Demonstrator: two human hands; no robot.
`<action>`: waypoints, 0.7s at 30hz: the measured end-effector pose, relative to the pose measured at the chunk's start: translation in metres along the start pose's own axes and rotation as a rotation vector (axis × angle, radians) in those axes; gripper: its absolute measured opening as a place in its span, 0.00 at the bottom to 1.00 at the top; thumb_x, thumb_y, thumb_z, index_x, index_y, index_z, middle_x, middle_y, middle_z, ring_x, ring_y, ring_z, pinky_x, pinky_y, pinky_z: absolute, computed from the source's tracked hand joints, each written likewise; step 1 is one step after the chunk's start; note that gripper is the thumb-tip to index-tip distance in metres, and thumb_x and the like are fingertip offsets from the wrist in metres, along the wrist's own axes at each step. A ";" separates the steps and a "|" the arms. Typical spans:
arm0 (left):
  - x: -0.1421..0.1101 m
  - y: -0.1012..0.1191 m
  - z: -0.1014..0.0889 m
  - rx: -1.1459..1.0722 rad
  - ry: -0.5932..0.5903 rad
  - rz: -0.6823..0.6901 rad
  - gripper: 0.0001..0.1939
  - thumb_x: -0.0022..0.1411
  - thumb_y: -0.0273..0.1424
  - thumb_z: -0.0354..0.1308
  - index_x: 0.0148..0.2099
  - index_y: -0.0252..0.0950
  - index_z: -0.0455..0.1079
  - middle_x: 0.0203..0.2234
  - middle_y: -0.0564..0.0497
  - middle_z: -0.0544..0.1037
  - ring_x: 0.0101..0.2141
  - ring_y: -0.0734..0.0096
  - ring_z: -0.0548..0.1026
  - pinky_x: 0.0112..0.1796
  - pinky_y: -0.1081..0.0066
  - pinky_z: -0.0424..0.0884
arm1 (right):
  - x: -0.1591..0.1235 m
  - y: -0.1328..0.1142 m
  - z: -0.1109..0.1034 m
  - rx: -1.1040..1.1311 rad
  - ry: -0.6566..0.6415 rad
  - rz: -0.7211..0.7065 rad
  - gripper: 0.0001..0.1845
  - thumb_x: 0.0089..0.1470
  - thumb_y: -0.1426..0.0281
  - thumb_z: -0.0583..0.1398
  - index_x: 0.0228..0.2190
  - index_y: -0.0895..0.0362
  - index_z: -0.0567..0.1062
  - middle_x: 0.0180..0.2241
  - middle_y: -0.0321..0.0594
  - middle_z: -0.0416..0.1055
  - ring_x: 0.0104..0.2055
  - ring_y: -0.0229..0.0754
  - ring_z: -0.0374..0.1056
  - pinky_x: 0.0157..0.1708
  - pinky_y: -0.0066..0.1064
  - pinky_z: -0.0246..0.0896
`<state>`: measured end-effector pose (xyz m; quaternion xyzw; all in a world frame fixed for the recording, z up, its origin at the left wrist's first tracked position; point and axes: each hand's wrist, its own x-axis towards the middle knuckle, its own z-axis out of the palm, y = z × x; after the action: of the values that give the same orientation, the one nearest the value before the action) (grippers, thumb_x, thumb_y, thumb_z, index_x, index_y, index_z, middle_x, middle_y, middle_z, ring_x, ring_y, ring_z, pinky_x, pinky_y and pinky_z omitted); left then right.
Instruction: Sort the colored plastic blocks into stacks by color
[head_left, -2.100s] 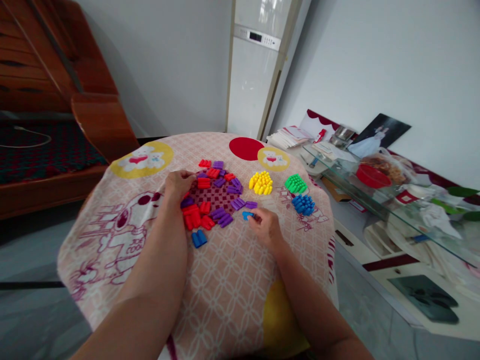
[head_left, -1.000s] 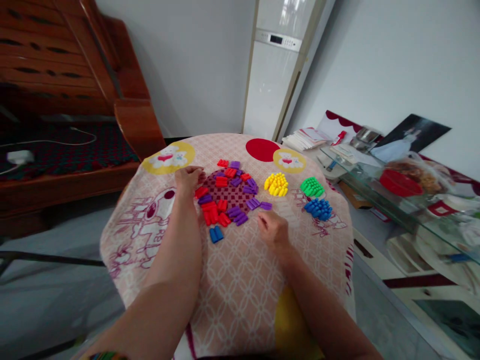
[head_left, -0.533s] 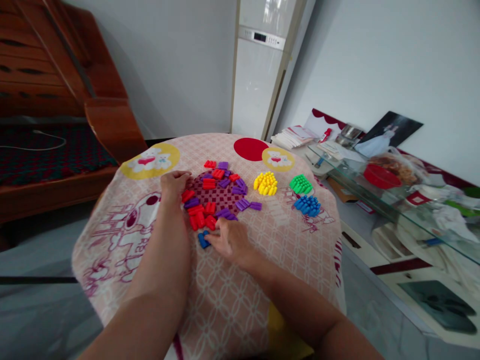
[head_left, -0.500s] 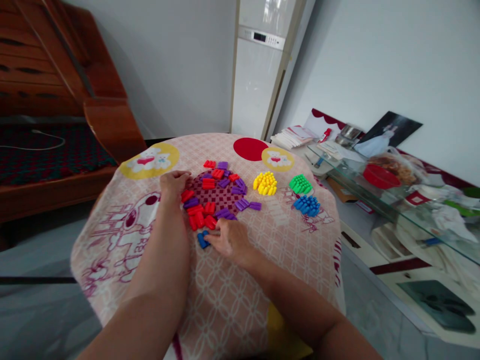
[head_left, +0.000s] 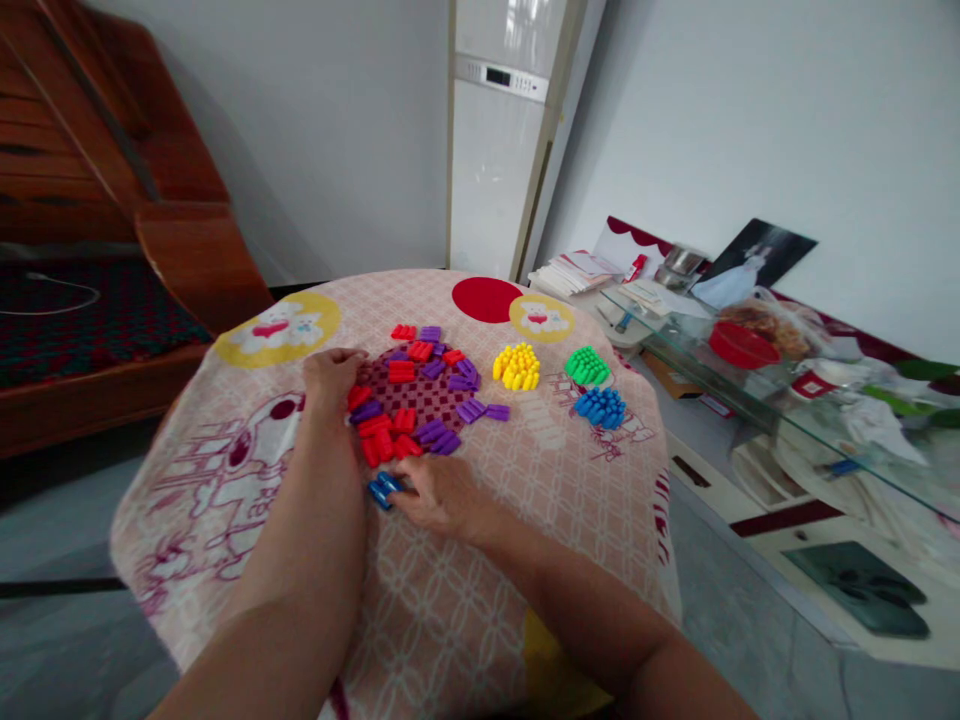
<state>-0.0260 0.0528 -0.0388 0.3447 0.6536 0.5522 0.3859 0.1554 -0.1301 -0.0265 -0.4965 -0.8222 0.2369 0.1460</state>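
Observation:
My left hand (head_left: 334,375) rests on the tablecloth at the left of the coloured pieces, its fingers stretched out to the right; nothing shows in them. Beside it lie a red piece (head_left: 359,397) and a purple piece (head_left: 366,411). Lower down, my right hand (head_left: 439,493) is closed, with its fingertips on the small blue plastic pieces (head_left: 383,489) at the near side. Just above these lies a cluster of red pieces (head_left: 379,440). Purple pieces (head_left: 437,437) lie right above the right hand. My fingers hide part of the blue pieces.
Yellow (head_left: 516,367), green (head_left: 587,366) and blue bundles (head_left: 600,408) of pieces sit on the right of the round table (head_left: 480,560). A glass shelf (head_left: 780,410) with a red bowl (head_left: 744,344) stands beyond. A wooden bench (head_left: 187,240) is at the left.
The camera view has shifted, so the scene sits slightly further left. My right hand and the blue pieces have come a little nearer to me and left. The left hand stays beside the red pieces.

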 end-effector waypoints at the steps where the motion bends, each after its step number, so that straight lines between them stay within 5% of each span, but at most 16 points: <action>1: 0.001 -0.001 0.000 -0.006 0.000 0.001 0.07 0.51 0.23 0.58 0.33 0.31 0.76 0.19 0.55 0.75 0.21 0.76 0.72 0.26 0.78 0.71 | 0.001 -0.001 0.003 -0.012 -0.006 -0.035 0.13 0.59 0.60 0.60 0.42 0.51 0.79 0.35 0.37 0.80 0.36 0.42 0.73 0.33 0.28 0.58; 7: 0.001 -0.001 0.000 -0.035 0.000 0.003 0.06 0.51 0.23 0.58 0.32 0.32 0.76 0.18 0.55 0.75 0.20 0.77 0.72 0.26 0.78 0.70 | -0.003 0.017 -0.004 0.187 0.051 -0.018 0.06 0.53 0.65 0.64 0.31 0.54 0.78 0.26 0.32 0.75 0.29 0.37 0.68 0.29 0.26 0.54; 12: -0.004 0.004 0.001 -0.039 0.006 -0.011 0.05 0.52 0.22 0.57 0.31 0.32 0.75 0.21 0.53 0.77 0.21 0.77 0.73 0.27 0.78 0.70 | -0.027 0.081 -0.056 0.410 0.487 0.227 0.08 0.50 0.67 0.60 0.29 0.58 0.78 0.23 0.33 0.73 0.27 0.37 0.66 0.28 0.26 0.56; 15: -0.005 0.006 0.002 -0.027 0.006 -0.024 0.05 0.53 0.22 0.58 0.31 0.32 0.75 0.20 0.53 0.76 0.21 0.76 0.72 0.26 0.78 0.70 | -0.049 0.118 -0.086 0.105 0.678 0.497 0.08 0.48 0.67 0.62 0.27 0.58 0.80 0.23 0.36 0.74 0.26 0.39 0.66 0.28 0.28 0.55; 21: -0.009 0.007 -0.001 0.005 -0.008 -0.026 0.07 0.52 0.24 0.59 0.34 0.32 0.77 0.20 0.54 0.76 0.21 0.75 0.72 0.24 0.77 0.69 | -0.077 0.147 -0.101 -0.322 0.578 0.773 0.09 0.49 0.68 0.62 0.27 0.58 0.82 0.29 0.46 0.80 0.33 0.45 0.72 0.31 0.30 0.57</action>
<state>-0.0223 0.0460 -0.0311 0.3395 0.6580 0.5440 0.3948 0.3491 -0.1152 -0.0205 -0.8258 -0.5306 -0.0034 0.1909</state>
